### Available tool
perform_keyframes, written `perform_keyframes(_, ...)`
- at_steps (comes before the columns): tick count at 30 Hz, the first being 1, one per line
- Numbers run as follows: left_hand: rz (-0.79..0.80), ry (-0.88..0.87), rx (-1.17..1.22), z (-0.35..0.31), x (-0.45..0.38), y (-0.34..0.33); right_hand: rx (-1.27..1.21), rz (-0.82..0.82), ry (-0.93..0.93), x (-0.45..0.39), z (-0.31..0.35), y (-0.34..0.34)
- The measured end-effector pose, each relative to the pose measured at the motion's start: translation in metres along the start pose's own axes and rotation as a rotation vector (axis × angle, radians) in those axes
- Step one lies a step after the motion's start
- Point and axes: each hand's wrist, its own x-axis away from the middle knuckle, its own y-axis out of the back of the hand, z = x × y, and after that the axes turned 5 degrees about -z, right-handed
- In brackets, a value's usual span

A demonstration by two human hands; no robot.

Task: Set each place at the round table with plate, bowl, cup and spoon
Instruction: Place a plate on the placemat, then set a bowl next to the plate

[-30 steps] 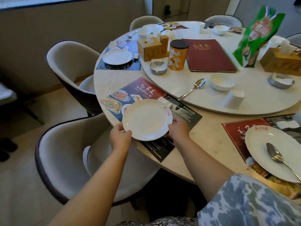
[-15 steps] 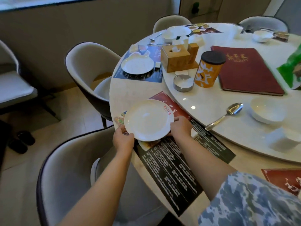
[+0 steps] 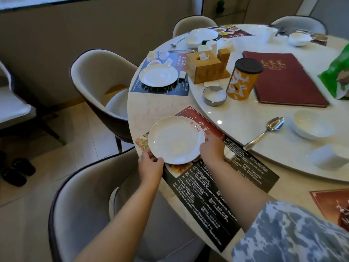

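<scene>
A white plate (image 3: 175, 139) with a red mark on its rim sits over the near placemat (image 3: 217, 186) at the table's edge. My left hand (image 3: 151, 165) grips its near-left rim and my right hand (image 3: 212, 149) holds its right rim. On the raised turntable (image 3: 245, 118) lie a metal spoon (image 3: 264, 132), a white bowl (image 3: 311, 126) and an upturned white cup (image 3: 326, 156). A second plate (image 3: 158, 75) rests on the far-left placemat.
The turntable carries a wooden tissue box (image 3: 205, 66), an orange tin (image 3: 242, 81), a metal ashtray (image 3: 214, 95), a red menu book (image 3: 283, 78) and a green bag (image 3: 338, 76). More dishes stand at the far side. Grey chairs (image 3: 98, 80) ring the table.
The plate, held in both hands, has stayed over the near placemat while my view has shifted left and closer. Both hands keep their hold on the rim.
</scene>
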Motion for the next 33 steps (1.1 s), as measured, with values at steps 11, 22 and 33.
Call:
perform_keyframes(11,0.222,-0.377,-0.122,-0.033,0.052,-0.011,-0.305,-0.13,-0.075,0.051,-0.014,0.04)
perform_keyframes(22,0.559,-0.342,-0.026,-0.084,0.102,-0.12,-0.349,-0.308,-0.127,0.006,-0.065,0.152)
perform_keyframes(33,0.599,-0.458,-0.102,-0.147,0.124,-0.308,0.028,-0.435,-0.096,-0.138,-0.109,0.265)
